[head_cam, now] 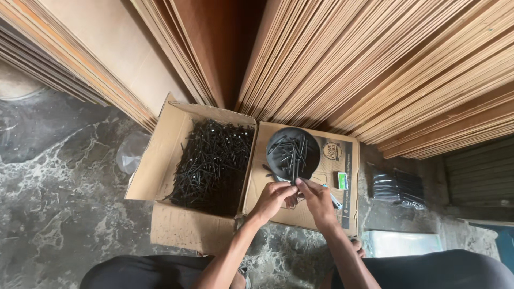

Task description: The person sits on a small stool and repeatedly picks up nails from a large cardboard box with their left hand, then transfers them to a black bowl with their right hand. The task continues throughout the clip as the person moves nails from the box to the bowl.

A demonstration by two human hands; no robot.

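My left hand and my right hand meet over a flat cardboard flap, their fingertips pinched together on a few black nails that stick up between them. Just beyond the fingers stands a round black bowl with several loose black nails in it. To the left, an open cardboard box holds a dense heap of the same black nails.
Stacks of plywood sheets lean upright behind the box. A bundle of black packets lies at the right on the dark marbled floor. A clear plastic bag is by my right knee, another left of the box.
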